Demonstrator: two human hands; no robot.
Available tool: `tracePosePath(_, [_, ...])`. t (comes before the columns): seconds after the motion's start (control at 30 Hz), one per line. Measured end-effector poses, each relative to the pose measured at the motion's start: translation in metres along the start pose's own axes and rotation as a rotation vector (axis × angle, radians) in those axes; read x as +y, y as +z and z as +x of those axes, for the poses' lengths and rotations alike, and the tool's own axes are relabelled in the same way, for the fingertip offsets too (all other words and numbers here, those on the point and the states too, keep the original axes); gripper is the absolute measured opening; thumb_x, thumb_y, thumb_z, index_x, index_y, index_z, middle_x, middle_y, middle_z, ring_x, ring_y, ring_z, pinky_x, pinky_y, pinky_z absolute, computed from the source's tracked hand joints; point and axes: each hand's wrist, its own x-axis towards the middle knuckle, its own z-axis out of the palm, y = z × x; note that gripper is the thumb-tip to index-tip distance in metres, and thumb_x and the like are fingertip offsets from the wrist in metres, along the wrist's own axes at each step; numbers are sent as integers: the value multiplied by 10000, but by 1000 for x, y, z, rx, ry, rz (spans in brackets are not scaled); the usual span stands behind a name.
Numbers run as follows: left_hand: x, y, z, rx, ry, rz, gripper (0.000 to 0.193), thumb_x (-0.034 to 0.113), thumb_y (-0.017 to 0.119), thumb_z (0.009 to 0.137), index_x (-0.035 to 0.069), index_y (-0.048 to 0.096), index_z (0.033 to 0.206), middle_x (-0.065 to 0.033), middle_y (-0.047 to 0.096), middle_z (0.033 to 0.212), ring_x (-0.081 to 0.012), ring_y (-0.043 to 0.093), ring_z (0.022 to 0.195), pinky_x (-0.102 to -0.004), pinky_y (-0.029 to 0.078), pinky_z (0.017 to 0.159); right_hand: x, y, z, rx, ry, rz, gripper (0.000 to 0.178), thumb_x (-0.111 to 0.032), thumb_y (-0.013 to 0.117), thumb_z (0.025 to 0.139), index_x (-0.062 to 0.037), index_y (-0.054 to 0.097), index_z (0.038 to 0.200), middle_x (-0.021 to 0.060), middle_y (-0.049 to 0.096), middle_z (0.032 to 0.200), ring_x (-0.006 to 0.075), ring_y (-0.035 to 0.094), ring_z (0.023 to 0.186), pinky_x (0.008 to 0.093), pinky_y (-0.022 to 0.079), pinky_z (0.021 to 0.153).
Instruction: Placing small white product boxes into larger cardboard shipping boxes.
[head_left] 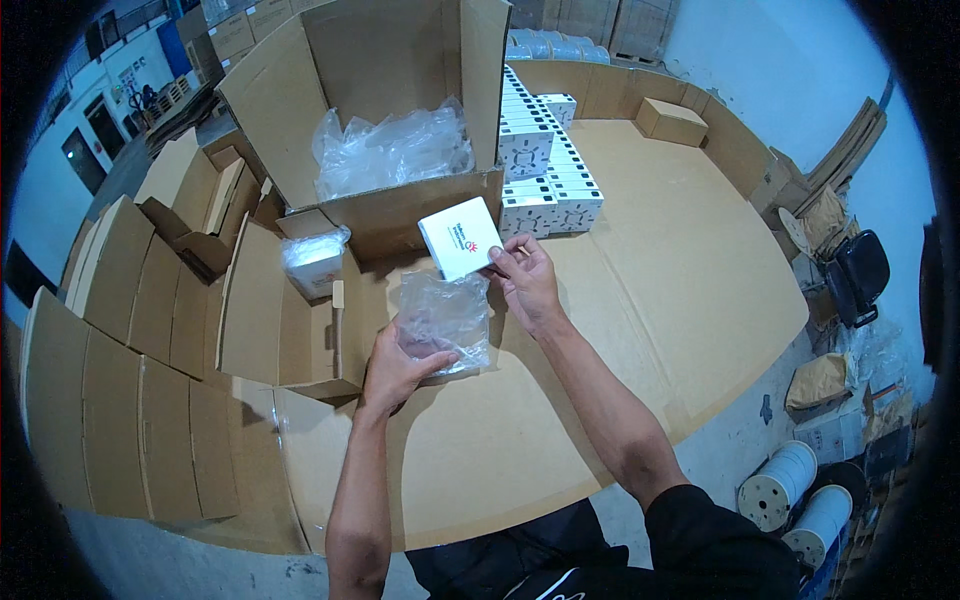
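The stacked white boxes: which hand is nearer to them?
Right. The right hand is just in front of the stacked white boxes; the left hand is farther away, in front and to the left.

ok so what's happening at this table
A person is holding a small white box in the right hand and a clear plastic bag in the left hand. The box is at the bag's upper edge, with most of it plainly outside. To the left, an open carton has a plastic-wrapped box in it. Behind, a bigger open carton holds loose clear plastic, and stacked white boxes stand to its right on the table.
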Motion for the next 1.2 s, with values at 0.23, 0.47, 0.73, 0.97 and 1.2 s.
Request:
tracePosePath(0.23, [-2, -1, 1, 15, 39, 19, 730, 142, 927, 687, -2, 563, 1303, -111, 699, 1143, -200, 692, 1013, -351, 544, 923, -1, -9, 0, -66, 11, -23, 153, -69, 681, 964, -102, 537, 1004, 32, 660, 938, 109, 660, 860, 268, 536, 738])
tracePosePath(0.47, [-5, -4, 1, 30, 57, 71, 692, 169, 934, 678, 2, 588, 1254, -113, 705, 1122, -204, 685, 1022, -359, 541, 933, -3, -7, -1, -113, 40, -72, 182, -96, 703, 943, -124, 528, 987, -18, 622, 889, 72, 600, 810, 243, 491, 711])
tracePosePath(0.73, [4, -1, -1, -16, 35, 24, 626, 107, 913, 694, 4, 599, 1225, -95, 712, 1100, -181, 683, 1000, -344, 545, 917, -8, -12, -2, -208, 83, -136, 226, -81, 725, 903, -123, 514, 970, -19, 603, 927, 67, 571, 847, 231, 456, 737])
tracePosePath(0.97, [0, 2, 1, -21, 106, 12, 578, 102, 906, 705, 7, 617, 1197, -89, 719, 1081, -166, 679, 986, -336, 544, 908, -6, -6, -1, -249, 103, -253, 221, -68, 721, 902, -104, 527, 1000, -3, 595, 951, 87, 573, 887, 240, 470, 791])
tracePosePath(1.2, [-7, 8, 10, -9, 1, -176, 363, 234, 746, 932, -9, 645, 1181, -76, 711, 1053, -128, 654, 907, -308, 534, 824, -5, -6, -2, -315, 86, -470, 202, -78, 708, 920, -85, 538, 1028, -5, 589, 945, 82, 575, 915, 253, 478, 817])
